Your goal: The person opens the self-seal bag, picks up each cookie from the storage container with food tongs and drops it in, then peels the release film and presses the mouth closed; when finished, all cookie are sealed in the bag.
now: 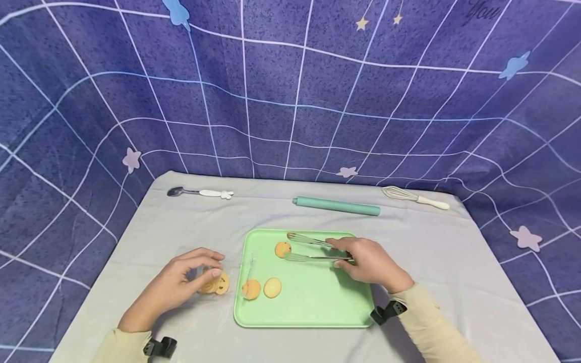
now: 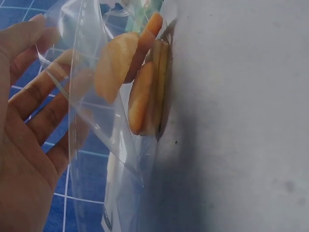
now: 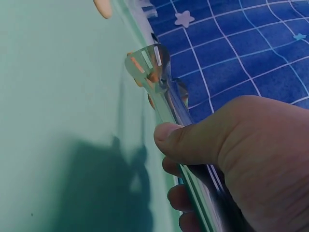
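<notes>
My right hand (image 1: 369, 262) grips metal serving tongs (image 3: 166, 104), held over the green tray. The slotted tong tips stand apart around a round cookie (image 1: 283, 250) near the tray's back left. Left of the tray, my left hand (image 1: 186, 280) holds a clear plastic bag (image 2: 101, 121), its fingers curved against the film and the thumb near its edge. Several cookies (image 2: 142, 99) lie inside the bag, some printed with a face. The bag's mouth reaches over the tray's left rim. Two more cookies, one golden (image 1: 251, 289) and one paler (image 1: 272, 288), are at the tray's front left.
The green tray (image 1: 317, 312) sits mid-table on a pale cloth. Behind it lie a spoon with a white handle (image 1: 213, 193), a teal rolling pin (image 1: 336, 205) and a whisk (image 1: 415, 197). A blue gridded curtain (image 1: 272, 101) hangs around the table.
</notes>
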Demonstrator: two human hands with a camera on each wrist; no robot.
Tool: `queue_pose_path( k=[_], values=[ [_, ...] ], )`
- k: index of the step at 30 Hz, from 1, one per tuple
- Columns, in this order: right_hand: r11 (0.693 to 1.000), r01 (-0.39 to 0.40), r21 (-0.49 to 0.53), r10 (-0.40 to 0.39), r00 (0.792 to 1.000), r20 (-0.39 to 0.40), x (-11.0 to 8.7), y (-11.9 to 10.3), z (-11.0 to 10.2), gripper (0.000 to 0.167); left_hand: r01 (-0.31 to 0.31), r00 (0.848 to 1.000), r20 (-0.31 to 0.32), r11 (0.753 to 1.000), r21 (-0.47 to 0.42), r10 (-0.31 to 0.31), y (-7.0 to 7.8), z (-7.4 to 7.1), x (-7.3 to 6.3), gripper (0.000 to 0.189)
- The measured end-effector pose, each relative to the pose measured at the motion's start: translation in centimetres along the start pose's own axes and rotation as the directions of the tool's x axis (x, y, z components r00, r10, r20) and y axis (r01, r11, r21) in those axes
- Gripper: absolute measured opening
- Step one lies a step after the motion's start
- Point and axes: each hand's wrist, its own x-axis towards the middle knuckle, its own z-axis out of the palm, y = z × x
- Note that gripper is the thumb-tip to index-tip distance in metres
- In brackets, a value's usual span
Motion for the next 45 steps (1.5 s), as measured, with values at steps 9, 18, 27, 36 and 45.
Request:
queue_pose_path(
  k=[9, 18, 27, 36, 45],
  values=[
    [0.996, 0.043, -0.080, -0.044, 0.999, -0.005, 0.7, -0.4, 0.8, 0.051, -0.009, 1.000, 0.003, 1.000, -0.003, 0.009, 0.0, 0.0, 0.1, 0.025],
    [0.999, 0.037, -0.037, -0.036, 0.999, 0.010, 0.5, -0.6, 0.6, 0.049, 0.007, 1.000, 0.004, 1.000, 0.007, -0.007, -0.2, 0.0, 0.0, 0.022],
    [0.987, 0.074, 0.140, -0.077, 0.997, 0.023, 0.6, -1.0, 0.9, 0.052, -0.010, 1.000, -0.003, 1.000, 0.003, 0.010, -0.5, 0.1, 0.0, 0.036],
    [0.967, 0.173, 0.188, -0.189, 0.979, 0.071, 2.5, -4.7, 1.9, 0.051, -0.007, 1.000, -0.010, 1.000, -0.005, 0.007, -0.7, -0.3, 0.0, 0.035],
    [0.963, 0.250, 0.105, -0.258, 0.964, 0.069, 5.4, -7.7, 3.9, 0.049, -0.020, 1.000, -0.019, 1.000, 0.007, 0.020, -0.5, -0.8, -0.3, 0.036]
  ],
)
